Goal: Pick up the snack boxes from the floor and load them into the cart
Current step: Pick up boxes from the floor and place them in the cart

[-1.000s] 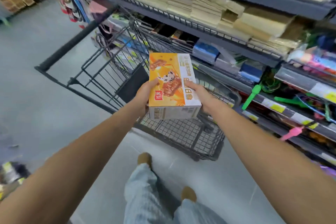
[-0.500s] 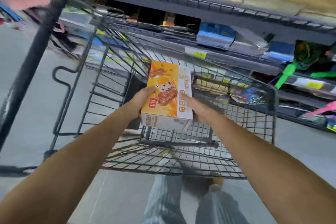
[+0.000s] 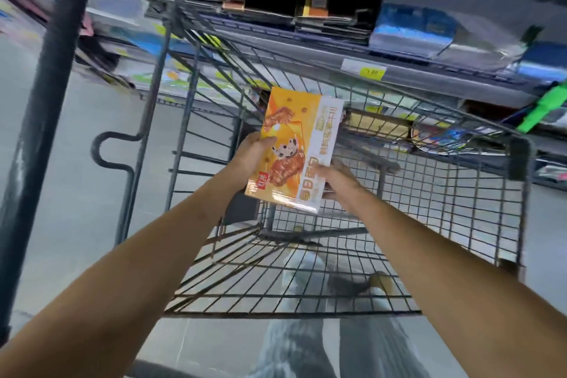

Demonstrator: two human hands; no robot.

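Note:
An orange and white snack box [image 3: 296,150] with biscuit pictures hangs inside the wire cart [image 3: 460,224], above its mesh floor and tilted with its far end up. My left hand [image 3: 251,156] grips the box's left edge, thumb on the printed face. My right hand [image 3: 337,182] holds the lower right corner with fingers curled under it. Both forearms reach in over the cart's near rim. The cart's basket holds nothing else that I can see.
The cart's dark handle bar [image 3: 46,120] runs up the left side. Store shelving [image 3: 399,49] with packaged goods and a yellow price tag [image 3: 372,72] stands just beyond the cart. Grey floor [image 3: 61,193] lies to the left. My legs and shoes [image 3: 380,282] show through the mesh.
I have moved closer and leaned over the cart. Both hands carried the box forward and down from above the cart's rim into the basket, tilting its far end up.

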